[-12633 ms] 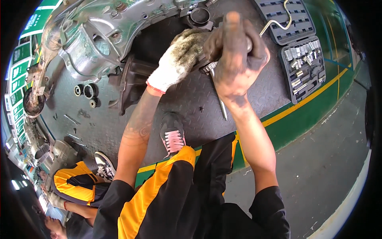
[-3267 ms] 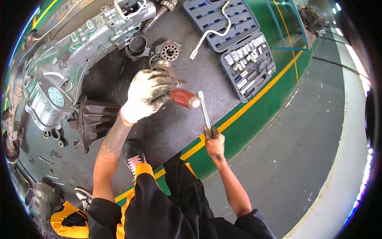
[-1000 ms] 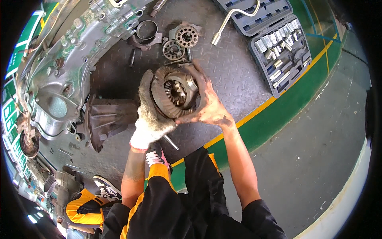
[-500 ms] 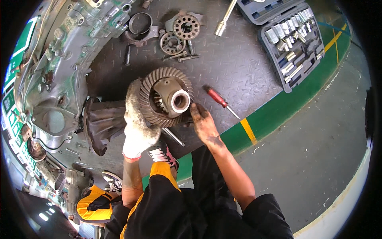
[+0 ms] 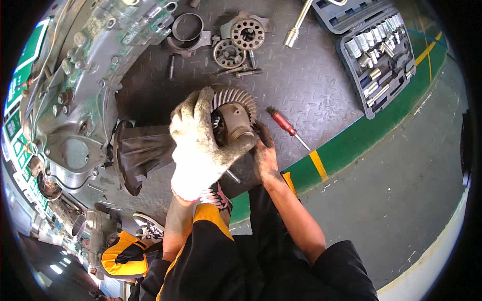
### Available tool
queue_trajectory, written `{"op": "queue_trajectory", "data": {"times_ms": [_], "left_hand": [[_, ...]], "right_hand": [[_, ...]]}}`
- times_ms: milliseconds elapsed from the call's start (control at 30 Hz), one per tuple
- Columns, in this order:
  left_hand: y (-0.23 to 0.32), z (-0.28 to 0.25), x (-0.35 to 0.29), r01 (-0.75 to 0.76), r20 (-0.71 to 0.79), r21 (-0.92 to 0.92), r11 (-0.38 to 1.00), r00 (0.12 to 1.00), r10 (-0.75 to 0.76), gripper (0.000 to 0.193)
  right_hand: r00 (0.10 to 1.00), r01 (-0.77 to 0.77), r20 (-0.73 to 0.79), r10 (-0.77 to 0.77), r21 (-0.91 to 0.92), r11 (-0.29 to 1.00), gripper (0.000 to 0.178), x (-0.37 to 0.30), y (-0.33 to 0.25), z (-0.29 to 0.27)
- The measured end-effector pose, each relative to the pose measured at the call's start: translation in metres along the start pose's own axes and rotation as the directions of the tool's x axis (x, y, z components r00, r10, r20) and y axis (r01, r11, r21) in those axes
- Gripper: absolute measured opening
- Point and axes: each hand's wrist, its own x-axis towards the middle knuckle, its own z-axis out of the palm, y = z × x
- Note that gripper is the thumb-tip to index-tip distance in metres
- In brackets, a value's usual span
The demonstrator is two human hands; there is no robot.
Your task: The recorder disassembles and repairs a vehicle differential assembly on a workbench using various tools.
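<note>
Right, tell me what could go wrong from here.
The differential might slip and hit the pink-laced shoe if the gloved left hand loses its grip. The bare right hand could get scraped or pinched, being so near the toothed ring gear. The red-handled screwdriver lies loose on the tread plate and could be stepped on.
</note>
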Motion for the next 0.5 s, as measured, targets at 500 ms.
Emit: {"op": "queue_trajectory", "data": {"times_ms": [500], "left_hand": [[0.037, -0.033, -0.008, 0.307, 0.053, -0.431, 0.848, 0.947, -0.316, 0.058]], "right_hand": [[0.882, 0.416, 0.048, -0.469, -0.548, 0.726, 0.076, -0.053, -0.054, 0.015]]}}
